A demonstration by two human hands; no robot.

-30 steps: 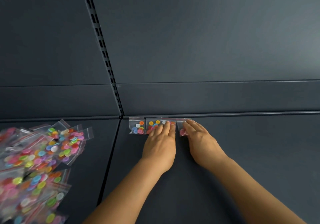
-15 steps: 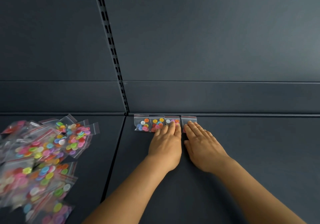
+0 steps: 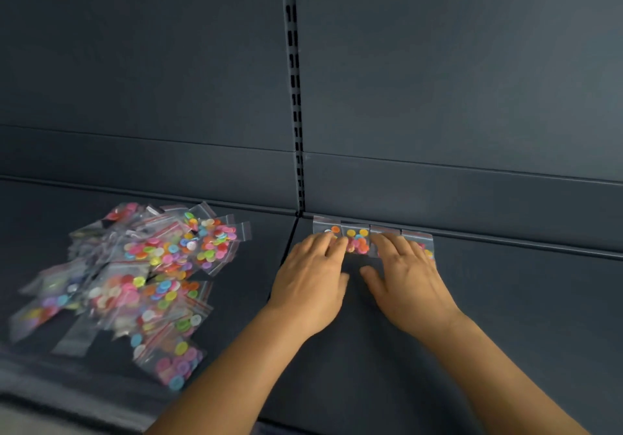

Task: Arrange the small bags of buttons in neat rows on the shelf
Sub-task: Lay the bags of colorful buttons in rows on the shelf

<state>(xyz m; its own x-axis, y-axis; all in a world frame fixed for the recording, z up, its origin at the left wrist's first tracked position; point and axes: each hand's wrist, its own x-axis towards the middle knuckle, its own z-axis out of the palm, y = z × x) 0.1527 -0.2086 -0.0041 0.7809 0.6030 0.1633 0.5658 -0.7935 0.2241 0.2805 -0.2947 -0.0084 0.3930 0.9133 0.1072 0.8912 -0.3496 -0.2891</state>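
Dark grey metal shelf (image 3: 505, 316) with a matching back panel (image 3: 438, 80) and one slotted upright (image 3: 294, 80) running down between two panel sections. Four small clear bags of buttons sit in one row (image 3: 372, 237) against the back edge, just right of the upright, edges touching or slightly overlapping. Both hands are on that row, palms down, fingers extended and flat, gripping nothing. Left hand (image 3: 310, 286) presses its fingertips on the first bag (image 3: 325, 227) and the left edge of the second bag (image 3: 357, 240). Right hand (image 3: 404, 286) covers the third bag (image 3: 384, 230) and most of the fourth bag (image 3: 423, 242) (only top strips and a few buttons show there). Thumbs point toward each other, apart, over bare shelf.

Loose pile of bags (image 3: 141, 283) lies on the left shelf section, well apart from the row, heaped and overlapping at mixed angles; count cannot be told (motion blur), clearly more than a dozen. Buttons inside are pink, yellow, green, blue, orange, white. Bags have red zip strips.
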